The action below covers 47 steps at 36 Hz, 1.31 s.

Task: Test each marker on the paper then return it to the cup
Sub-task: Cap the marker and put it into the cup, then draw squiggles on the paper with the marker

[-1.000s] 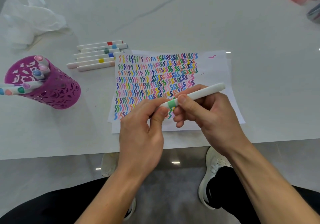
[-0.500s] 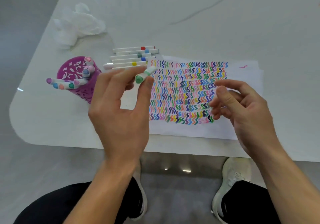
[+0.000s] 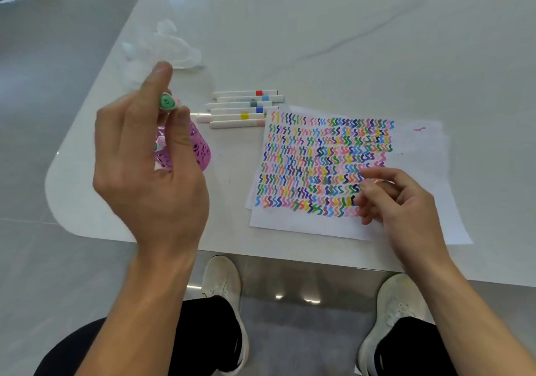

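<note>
Since half a second ago the left hand (image 3: 145, 166) has carried the green marker (image 3: 166, 102) away from the paper (image 3: 319, 226) toward 9 o'clock, and it is now above the purple cup (image 3: 201, 150). The thumb and fingers pinch the marker near its green end, which faces the camera; the rest of the barrel is hidden behind the hand. The cup stands at 9 o'clock from the paper, mostly covered by the hand — a few marker ends show inside it. I cannot tell if the green marker already touches the cup. The right hand (image 3: 397, 201) has stayed over the paper's 4 o'clock part, fingers loosely curled, holding nothing. Six white markers (image 3: 240, 110) lie side by side on the table (image 3: 319, 41) at 11 o'clock from the paper, just beside its corner. A crumpled clear wrapper (image 3: 165, 47) lies at 12 o'clock from the cup
</note>
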Each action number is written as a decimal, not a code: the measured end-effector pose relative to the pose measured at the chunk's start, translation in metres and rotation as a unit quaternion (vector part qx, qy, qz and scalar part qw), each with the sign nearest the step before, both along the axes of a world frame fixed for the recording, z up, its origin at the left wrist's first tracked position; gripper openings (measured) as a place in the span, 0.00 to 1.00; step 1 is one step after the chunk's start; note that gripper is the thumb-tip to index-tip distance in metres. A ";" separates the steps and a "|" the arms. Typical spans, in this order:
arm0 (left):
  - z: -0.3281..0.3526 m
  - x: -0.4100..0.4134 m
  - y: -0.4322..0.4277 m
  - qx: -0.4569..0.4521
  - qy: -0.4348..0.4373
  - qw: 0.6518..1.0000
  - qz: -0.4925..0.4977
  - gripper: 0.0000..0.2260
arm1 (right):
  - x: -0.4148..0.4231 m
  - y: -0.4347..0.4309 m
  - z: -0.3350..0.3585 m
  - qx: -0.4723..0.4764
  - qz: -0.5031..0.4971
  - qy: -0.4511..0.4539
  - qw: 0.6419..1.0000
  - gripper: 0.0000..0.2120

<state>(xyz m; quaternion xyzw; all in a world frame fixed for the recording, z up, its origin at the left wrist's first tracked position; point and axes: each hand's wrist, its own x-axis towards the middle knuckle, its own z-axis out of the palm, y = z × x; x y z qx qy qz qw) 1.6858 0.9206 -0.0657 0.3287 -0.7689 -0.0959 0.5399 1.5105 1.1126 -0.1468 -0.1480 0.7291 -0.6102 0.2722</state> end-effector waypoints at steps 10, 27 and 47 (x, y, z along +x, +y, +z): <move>-0.007 0.004 -0.015 0.115 -0.097 0.987 0.053 0.18 | 0.002 -0.002 0.002 -0.007 0.003 0.005 1.000 0.07; -0.020 -0.001 -0.016 0.150 -0.208 0.962 0.092 0.22 | 0.002 -0.003 0.007 -0.019 0.002 0.016 1.000 0.08; -0.058 -0.066 -0.005 0.215 -0.334 0.916 -0.062 0.23 | -0.010 0.016 0.004 0.038 -0.034 0.037 0.998 0.06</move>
